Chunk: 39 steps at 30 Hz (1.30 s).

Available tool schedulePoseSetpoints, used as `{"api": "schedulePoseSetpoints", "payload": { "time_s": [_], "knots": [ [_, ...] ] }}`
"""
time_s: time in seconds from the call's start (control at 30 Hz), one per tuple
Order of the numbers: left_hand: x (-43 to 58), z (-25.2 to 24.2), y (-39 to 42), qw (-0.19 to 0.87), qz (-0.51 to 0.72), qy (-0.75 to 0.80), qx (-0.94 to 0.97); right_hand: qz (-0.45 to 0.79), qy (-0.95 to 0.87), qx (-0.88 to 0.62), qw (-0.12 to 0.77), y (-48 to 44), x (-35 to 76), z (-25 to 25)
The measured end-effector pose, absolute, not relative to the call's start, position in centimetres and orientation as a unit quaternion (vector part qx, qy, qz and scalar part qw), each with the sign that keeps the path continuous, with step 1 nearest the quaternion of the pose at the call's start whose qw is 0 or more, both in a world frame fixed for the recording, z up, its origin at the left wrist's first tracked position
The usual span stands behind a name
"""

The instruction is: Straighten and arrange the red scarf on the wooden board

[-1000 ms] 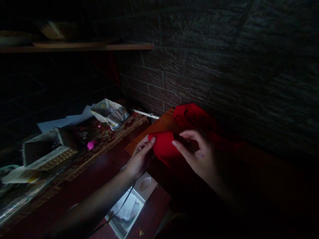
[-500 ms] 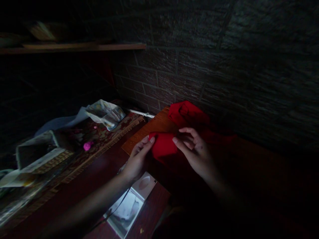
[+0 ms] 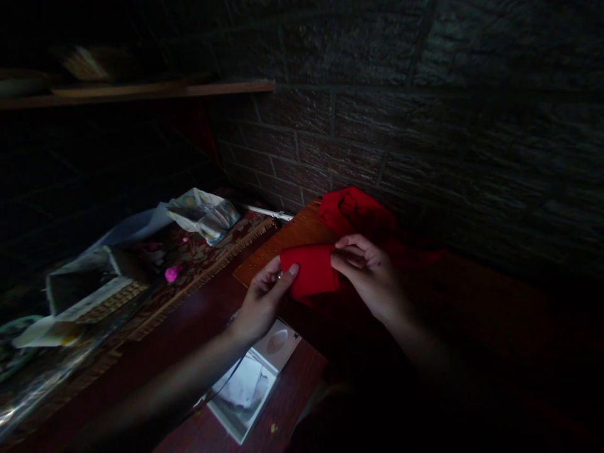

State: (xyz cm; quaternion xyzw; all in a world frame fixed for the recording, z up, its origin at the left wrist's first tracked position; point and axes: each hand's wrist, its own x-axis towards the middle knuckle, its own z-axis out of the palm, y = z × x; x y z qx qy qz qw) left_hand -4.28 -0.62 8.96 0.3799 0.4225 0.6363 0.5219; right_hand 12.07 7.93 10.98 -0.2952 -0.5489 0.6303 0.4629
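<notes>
A white open case lies on the near side of the wooden board. Over the board, the left hand pinches the left edge of a smooth red cloth, folded nearly square, its lower part shadowed; the right hand pinches its upper right corner. Bunched red fabric lies toward the board's far edge.

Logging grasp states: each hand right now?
Left hand: closed, thumb and fingers pinching the red cloth at its left side.
Right hand: closed, pinching its upper right corner.
</notes>
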Motion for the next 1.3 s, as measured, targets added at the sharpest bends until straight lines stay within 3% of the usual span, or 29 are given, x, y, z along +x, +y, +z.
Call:
{"api": "schedulePoseSetpoints", "payload": {
  "time_s": [0.37,0.6,0.77,1.07,1.3],
  "knots": [
    [-3.8,8.9,-0.8,0.477,0.639,0.456,0.395,0.65,-0.559,-0.302,0.417,7.3,12.7,11.7],
    [-3.3,8.6,-0.9,0.47,0.642,0.461,0.393,0.629,-0.558,-0.313,0.442,7.5,12.1,11.7],
    [-2.7,8.2,-0.9,0.496,0.65,0.45,0.359,0.603,-0.586,-0.293,0.455,7.7,11.9,11.6],
    [-2.3,8.1,-1.2,0.519,0.633,0.454,0.353,0.557,-0.687,-0.262,0.386,9.7,11.5,12.4],
    [-3.1,9.4,-0.6,0.594,0.627,0.466,0.192,0.54,-0.724,-0.239,0.355,9.2,11.7,13.0]
  ]
}}
